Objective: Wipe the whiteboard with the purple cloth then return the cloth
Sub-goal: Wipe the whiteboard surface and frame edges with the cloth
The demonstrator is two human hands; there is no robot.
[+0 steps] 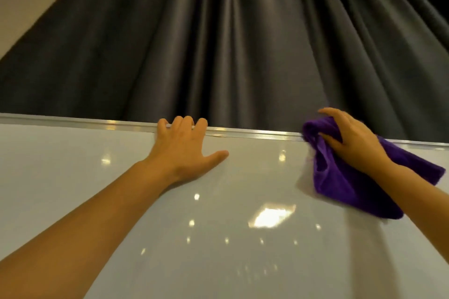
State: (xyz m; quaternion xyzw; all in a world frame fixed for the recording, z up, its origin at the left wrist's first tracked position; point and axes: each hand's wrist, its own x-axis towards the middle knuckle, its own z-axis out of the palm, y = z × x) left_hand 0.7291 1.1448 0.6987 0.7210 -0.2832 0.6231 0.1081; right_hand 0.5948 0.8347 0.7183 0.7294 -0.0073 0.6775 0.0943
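Head view looks up along your whiteboard [97, 201], its glossy pale face filling the lower half and catching ceiling-light reflections, with a silver metal frame [255, 132] running along the top edge and a dark pleated curtain [218, 43] hanging behind it. Left of the board's middle, your left hand [181, 148] lies flat against the surface just under that top edge: four fingers hook over the frame, the thumb is spread out to the right on the white face, and the hand holds nothing but the edge itself. Your bare forearm runs down from it to the lower left corner. Further right along the same top edge, your right hand [349, 138] presses the purple cloth [345, 184] against the board, fingers curled loosely over the bunched upper part, which reaches up over the frame. Below the hand the cloth hangs crumpled against the white surface, a corner trailing to the right behind your wrist.
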